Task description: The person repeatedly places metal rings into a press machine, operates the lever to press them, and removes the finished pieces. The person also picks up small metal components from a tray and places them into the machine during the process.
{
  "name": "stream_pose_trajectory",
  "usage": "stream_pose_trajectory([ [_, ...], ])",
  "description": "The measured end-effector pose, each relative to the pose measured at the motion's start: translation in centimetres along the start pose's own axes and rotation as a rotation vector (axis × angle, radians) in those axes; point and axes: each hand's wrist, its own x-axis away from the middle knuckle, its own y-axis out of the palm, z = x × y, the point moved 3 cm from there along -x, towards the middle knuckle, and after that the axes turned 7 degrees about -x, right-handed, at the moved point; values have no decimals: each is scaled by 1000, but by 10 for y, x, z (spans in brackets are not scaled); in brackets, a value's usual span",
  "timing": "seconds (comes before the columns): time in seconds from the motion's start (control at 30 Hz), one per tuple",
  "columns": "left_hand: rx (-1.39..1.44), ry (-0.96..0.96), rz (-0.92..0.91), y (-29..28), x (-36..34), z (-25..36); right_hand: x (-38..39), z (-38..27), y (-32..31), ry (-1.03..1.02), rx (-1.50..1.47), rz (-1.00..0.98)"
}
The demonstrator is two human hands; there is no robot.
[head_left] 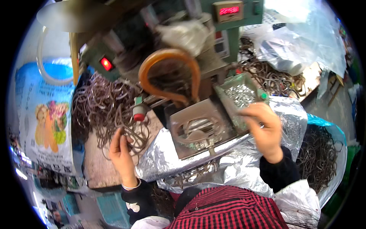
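My left hand (121, 154) is at the edge of a pile of dark curved strips (103, 99), its fingers loosely bent and slightly apart, with nothing visible in them. My right hand (265, 129) is at the edge of a green tray (223, 89) of small shiny metal pieces (240, 95); its thumb and forefinger are pinched, and what they hold is too small to make out. Between my hands sits a metal fixture (196, 129) with an oval recess, under a bench machine (236, 23). An orange hose (169, 53) loops above it, and a red button (139, 116) is left of it.
A printed blue-and-white sack (42, 122) stands at the left, above turquoise crates (112, 210). Silver foil (244, 164) covers the bench front. A bag of dark strips (318, 156) is at the right. More strips (274, 80) and clear plastic (297, 42) lie at the back right.
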Motion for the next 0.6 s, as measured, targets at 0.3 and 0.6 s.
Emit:
stream_pose_trajectory([
  [0.3,112,-31,209,52,43,-24,-30,11,76,327,-689,17],
  [0.6,264,701,255,64,17,120,-27,7,80,455,-819,26],
])
